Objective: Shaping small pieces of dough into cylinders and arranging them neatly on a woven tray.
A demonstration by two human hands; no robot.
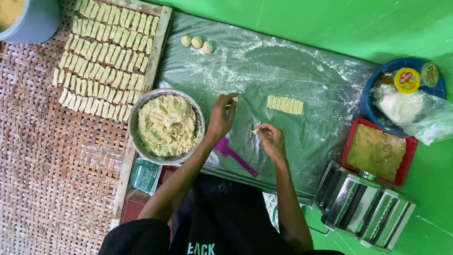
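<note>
Plastic sheet, floured, is lying over the green floor; woven mat on the left is carrying a tray of folded dough pieces. Metal bowl of dough scraps is sitting just left of the hands. Row of cut strips is waiting just beyond. Left hand is pinching a strip; right hand is pinching a small dough piece. Shaping seems underway; next likely needs a tidy fold.

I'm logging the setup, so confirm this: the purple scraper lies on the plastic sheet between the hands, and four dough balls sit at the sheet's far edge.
Wrong count: the head view shows three dough balls, not four. The purple scraper does lie on the plastic sheet between the left hand and right hand.
</note>
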